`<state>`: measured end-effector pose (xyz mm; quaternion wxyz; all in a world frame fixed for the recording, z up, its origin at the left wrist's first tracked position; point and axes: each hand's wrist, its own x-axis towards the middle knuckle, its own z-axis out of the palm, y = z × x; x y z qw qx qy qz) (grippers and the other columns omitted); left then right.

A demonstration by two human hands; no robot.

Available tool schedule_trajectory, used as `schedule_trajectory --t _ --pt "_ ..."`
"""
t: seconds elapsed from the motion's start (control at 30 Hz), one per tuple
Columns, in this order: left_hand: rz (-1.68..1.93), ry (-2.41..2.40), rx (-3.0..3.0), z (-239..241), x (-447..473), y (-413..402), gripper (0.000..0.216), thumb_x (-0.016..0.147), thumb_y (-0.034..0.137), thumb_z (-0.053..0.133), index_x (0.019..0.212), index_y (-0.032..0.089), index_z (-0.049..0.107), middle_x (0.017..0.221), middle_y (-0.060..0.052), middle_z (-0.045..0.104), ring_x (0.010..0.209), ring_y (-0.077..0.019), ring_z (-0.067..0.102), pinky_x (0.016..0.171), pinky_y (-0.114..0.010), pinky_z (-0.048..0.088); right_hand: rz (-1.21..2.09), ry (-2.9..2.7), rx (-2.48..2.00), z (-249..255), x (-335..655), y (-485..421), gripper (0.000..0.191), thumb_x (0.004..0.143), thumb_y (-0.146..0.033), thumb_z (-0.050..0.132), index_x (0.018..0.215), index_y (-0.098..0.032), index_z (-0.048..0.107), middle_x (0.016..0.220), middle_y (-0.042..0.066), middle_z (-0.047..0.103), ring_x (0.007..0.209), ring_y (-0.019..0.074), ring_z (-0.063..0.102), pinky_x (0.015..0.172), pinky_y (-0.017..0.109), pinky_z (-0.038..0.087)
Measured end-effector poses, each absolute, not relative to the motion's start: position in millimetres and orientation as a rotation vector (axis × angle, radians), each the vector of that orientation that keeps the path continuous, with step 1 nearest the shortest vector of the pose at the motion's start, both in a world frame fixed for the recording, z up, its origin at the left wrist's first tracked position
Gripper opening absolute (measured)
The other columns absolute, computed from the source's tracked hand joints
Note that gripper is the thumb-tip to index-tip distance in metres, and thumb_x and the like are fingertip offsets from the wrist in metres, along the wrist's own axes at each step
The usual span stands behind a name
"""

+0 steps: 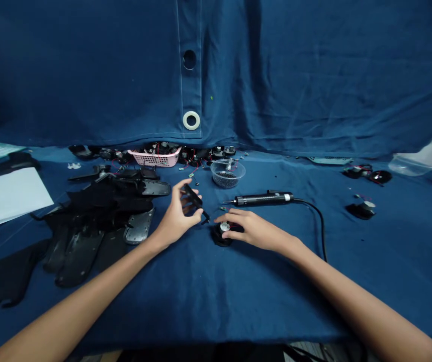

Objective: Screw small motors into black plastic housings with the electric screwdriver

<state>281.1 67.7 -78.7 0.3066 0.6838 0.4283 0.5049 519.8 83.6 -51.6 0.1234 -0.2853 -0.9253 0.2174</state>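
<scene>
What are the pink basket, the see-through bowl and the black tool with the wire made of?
The pink basket looks like molded plastic: glossy, with a grid of holes. The bowl looks like clear plastic or glass; dark bits show through its wall, but the look can't settle which. The electric screwdriver seems to be black plastic, smooth and slightly shiny, with a thin metal tip.

slim bare left forearm (76, 296), slim bare right forearm (355, 301), bare left hand (176, 221), bare right hand (251, 230), long slender fingers (233, 215)
</scene>
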Motion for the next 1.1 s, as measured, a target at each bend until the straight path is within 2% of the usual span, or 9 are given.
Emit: schedule_trajectory --t 0.1,0.17,0.33,0.53,0.7,0.83,0.9,1.0,1.1 --pt "1.368 1.056 1.603 -94.8 282.4 59.4 0.06 0.081 0.029 0.066 0.125 0.025 0.025 0.129 -0.011 0.048 0.117 -0.0211 0.059 0.104 -0.043 0.046 0.311 -2.719 -1.06 -53.9 522.0 80.1 0.035 0.096 -0.046 0.046 0.111 -0.018 0.061 0.099 0.008 0.063 0.085 0.021 0.064 0.077 0.033 0.048" --pt "1.3 1.103 1.637 -98.1 278.0 52.9 0.058 0.079 0.028 0.068 0.119 0.024 0.028 0.128 -0.01 0.051 0.12 -0.0212 0.057 0.108 -0.045 0.041 0.241 -2.714 -1.128 -55.6 524.5 79.1 0.036 0.096 -0.048 0.045 0.11 -0.017 0.06 0.096 0.008 0.063 0.081 0.0217 0.064 0.073 0.033 0.048" --pt "0.961 1.362 1.79 -76.0 257.0 33.3 0.054 0.078 0.031 0.07 0.12 0.026 0.037 0.133 -0.007 0.054 0.121 -0.0224 0.055 0.109 -0.046 0.038 0.615 -2.638 -1.023 -58.2 533.5 85.2 0.031 0.092 -0.036 0.059 0.118 -0.02 0.058 0.095 0.004 0.065 0.081 0.0158 0.062 0.074 0.027 0.046" --pt "0.622 1.44 1.924 -51.6 238.2 17.4 0.052 0.081 0.045 0.068 0.128 0.034 0.051 0.133 -0.001 0.056 0.119 -0.025 0.057 0.104 -0.042 0.044 0.784 -2.493 -1.06 -64.9 534.2 87.7 0.022 0.091 -0.035 0.061 0.104 -0.017 0.06 0.089 0.003 0.064 0.072 0.0131 0.059 0.067 0.025 0.044" --pt "0.496 1.464 2.161 -65.5 233.6 4.4 0.046 0.089 0.047 0.058 0.133 0.034 0.05 0.137 -0.001 0.052 0.123 -0.0231 0.054 0.103 -0.036 0.045 0.759 -2.478 -1.022 -69.5 530.4 84.2 0.023 0.091 -0.04 0.06 0.098 -0.018 0.056 0.09 0.002 0.061 0.078 0.0141 0.058 0.072 0.028 0.045" --pt "0.357 1.515 2.412 -84.6 238.3 0.8 0.063 0.088 0.049 0.06 0.145 0.036 0.035 0.14 -0.004 0.049 0.126 -0.0272 0.049 0.103 -0.044 0.044 0.66 -2.488 -0.934 -73.1 530.0 84.4 0.025 0.092 -0.039 0.057 0.105 -0.018 0.057 0.105 0.006 0.057 0.096 0.017 0.056 0.087 0.032 0.046" --pt "0.352 1.47 2.512 -89.5 243.3 3.7 0.062 0.091 0.045 0.058 0.146 0.034 0.032 0.137 -0.004 0.051 0.125 -0.0262 0.048 0.103 -0.045 0.042 0.685 -2.484 -0.883 -75.0 530.4 85.4 0.028 0.091 -0.037 0.06 0.112 -0.018 0.056 0.112 0.007 0.057 0.105 0.0175 0.055 0.093 0.032 0.044" --pt "0.458 1.428 2.535 -87.6 252.6 12.8 0.056 0.092 0.045 0.056 0.142 0.029 0.037 0.139 -0.006 0.048 0.124 -0.024 0.048 0.103 -0.043 0.041 0.769 -2.463 -0.831 -77.1 530.8 88.0 0.032 0.091 -0.034 0.06 0.118 -0.019 0.053 0.112 0.006 0.059 0.103 0.0156 0.057 0.093 0.03 0.045" --pt "0.563 1.358 2.58 -80.0 264.3 24.3 0.045 0.091 0.049 0.056 0.13 0.026 0.049 0.14 -0.006 0.048 0.123 -0.0232 0.049 0.103 -0.042 0.039 0.792 -2.441 -0.82 -77.9 530.8 90.3 0.025 0.092 -0.034 0.059 0.111 -0.018 0.056 0.106 0.005 0.06 0.096 0.0147 0.059 0.088 0.029 0.047"
